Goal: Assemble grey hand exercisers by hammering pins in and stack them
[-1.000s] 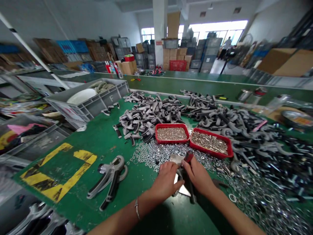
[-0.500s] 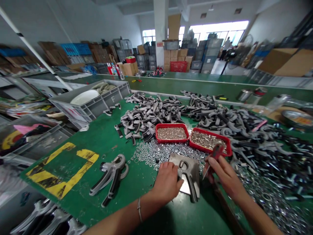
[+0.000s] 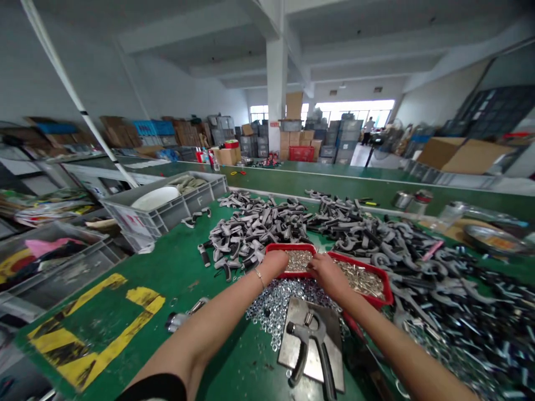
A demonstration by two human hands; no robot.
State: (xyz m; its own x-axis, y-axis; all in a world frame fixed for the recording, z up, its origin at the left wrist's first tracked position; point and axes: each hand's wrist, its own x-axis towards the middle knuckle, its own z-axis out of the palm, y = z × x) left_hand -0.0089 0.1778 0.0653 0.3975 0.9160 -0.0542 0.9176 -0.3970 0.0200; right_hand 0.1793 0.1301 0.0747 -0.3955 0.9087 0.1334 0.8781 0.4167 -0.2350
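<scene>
My left hand (image 3: 273, 264) reaches into the left red tray (image 3: 292, 245), fingers down among small silver nuts (image 3: 300, 260). My right hand (image 3: 330, 275) is over the rim of the right red tray (image 3: 387, 284), close to steel screws (image 3: 363, 280). Whether either hand holds anything is hidden. Nearer me, a grey and black hand grip tool (image 3: 321, 356) lies on a steel plate (image 3: 288, 356), touched by neither hand. Loose washers (image 3: 276, 312) are spread beside the plate. Another grip tool (image 3: 178, 320) lies on the green mat, partly behind my left forearm.
Heaps of dark grey handle parts (image 3: 254, 234) surround the trays, with black pins (image 3: 472, 312) to the right. A grey crate (image 3: 167, 211) stands at the left. Yellow-and-black tape (image 3: 96, 328) marks the mat. A green belt (image 3: 334, 181) runs behind.
Both hands have moved forward from the plate to the red trays. The red-handled tool is no longer visible in my right hand. The grip tool stays on the plate, and the view has tilted upward.
</scene>
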